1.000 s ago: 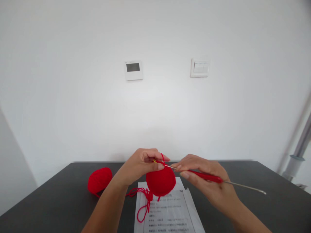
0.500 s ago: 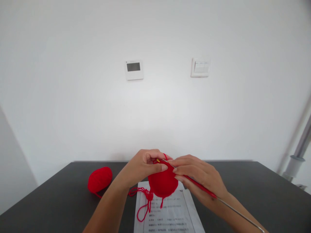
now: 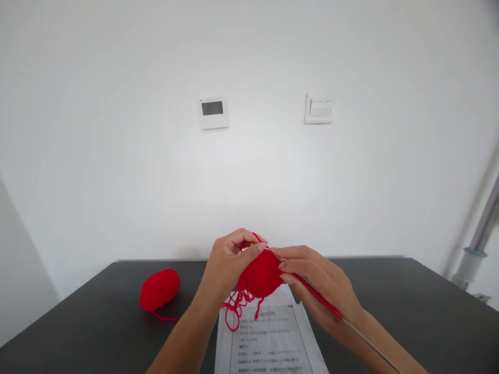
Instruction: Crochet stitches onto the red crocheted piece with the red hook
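Observation:
My left hand (image 3: 233, 259) pinches the upper edge of a round red crochet piece (image 3: 260, 275), with a strand of red yarn running over its index finger. A small yellow bit, perhaps a stitch marker, peeks out beside those fingers. In my right hand (image 3: 322, 283) is a crochet hook (image 3: 317, 296) with a red grip and a long metal shaft; its tip meets the piece's top edge near my left thumb. A short yarn tail dangles under the piece, and loose red yarn loops (image 3: 234, 317) hang at its left.
A red ball of yarn (image 3: 159, 289) lies on the dark table (image 3: 97, 332) to the left. Printed sheets (image 3: 268, 348) lie under my hands. Behind stands a white wall with a thermostat panel (image 3: 213, 113) and a switch plate (image 3: 318, 109); a pipe (image 3: 481, 234) runs at the right.
My left hand and the crochet piece have moved up a little, lifting the hanging yarn loops. The hook has shifted slightly left with my right hand. More yarn shows trailing from the ball.

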`<move>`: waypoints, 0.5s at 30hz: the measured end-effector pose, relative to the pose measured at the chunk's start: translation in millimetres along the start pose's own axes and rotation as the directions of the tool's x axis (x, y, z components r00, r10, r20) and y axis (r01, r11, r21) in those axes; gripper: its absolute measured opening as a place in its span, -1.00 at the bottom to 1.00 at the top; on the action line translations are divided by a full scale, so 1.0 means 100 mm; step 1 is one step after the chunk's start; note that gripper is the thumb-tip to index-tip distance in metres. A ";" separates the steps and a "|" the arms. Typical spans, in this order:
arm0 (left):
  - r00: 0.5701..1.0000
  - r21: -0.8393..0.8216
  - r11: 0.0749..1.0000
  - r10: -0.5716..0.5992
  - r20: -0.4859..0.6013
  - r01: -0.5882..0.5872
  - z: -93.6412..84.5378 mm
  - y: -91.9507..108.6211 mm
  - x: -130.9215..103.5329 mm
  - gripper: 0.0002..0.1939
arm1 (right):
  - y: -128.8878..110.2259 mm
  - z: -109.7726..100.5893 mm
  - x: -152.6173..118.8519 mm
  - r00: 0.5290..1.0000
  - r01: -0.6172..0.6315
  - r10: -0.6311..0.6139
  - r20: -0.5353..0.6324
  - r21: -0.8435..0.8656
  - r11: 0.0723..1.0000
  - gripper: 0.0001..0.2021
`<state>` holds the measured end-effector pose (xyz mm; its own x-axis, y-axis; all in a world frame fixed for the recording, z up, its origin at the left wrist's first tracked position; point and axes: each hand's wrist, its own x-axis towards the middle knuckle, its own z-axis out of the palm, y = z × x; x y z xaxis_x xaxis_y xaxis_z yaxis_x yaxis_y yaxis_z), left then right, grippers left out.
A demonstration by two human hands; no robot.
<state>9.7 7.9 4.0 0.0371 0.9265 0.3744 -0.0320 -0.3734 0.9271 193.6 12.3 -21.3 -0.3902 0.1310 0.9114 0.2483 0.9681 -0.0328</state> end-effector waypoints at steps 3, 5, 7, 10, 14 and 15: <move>0.999 -0.049 0.998 -0.038 -0.017 0.037 0.01 0.00 0.00 -0.88 | 0.01 0.04 0.00 0.998 0.047 -0.050 -0.034 -0.065 0.997 -0.89; 0.998 -0.086 0.995 -0.054 -0.028 0.052 0.02 0.01 0.00 -0.87 | 0.01 0.06 0.00 0.996 0.078 -0.083 -0.045 -0.097 0.992 -0.88; 0.997 -0.129 0.990 -0.063 -0.038 0.058 0.04 0.01 0.00 -0.87 | 0.01 0.07 0.00 0.994 0.095 -0.102 -0.047 -0.120 0.988 -0.87; 0.996 -0.195 0.979 -0.074 -0.050 0.063 0.07 0.00 -0.01 -0.85 | 0.01 0.09 -0.01 0.992 0.108 -0.116 -0.050 -0.151 0.983 -0.85; 0.993 -0.244 0.968 -0.086 -0.083 0.063 0.10 -0.01 -0.02 -0.83 | 0.03 0.12 -0.06 0.990 0.115 -0.128 -0.055 -0.194 0.974 -0.80; 0.993 -0.254 0.964 -0.094 -0.077 0.071 0.10 -0.01 -0.03 -0.83 | 0.04 0.13 -0.07 0.990 0.113 -0.128 -0.060 -0.202 0.973 -0.80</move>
<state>20.0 5.2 2.8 -0.0371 0.9583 0.2834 -0.2823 -0.2821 0.9169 186.1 18.0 -33.1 -0.3646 -0.0070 0.9312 0.3766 0.9135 0.1543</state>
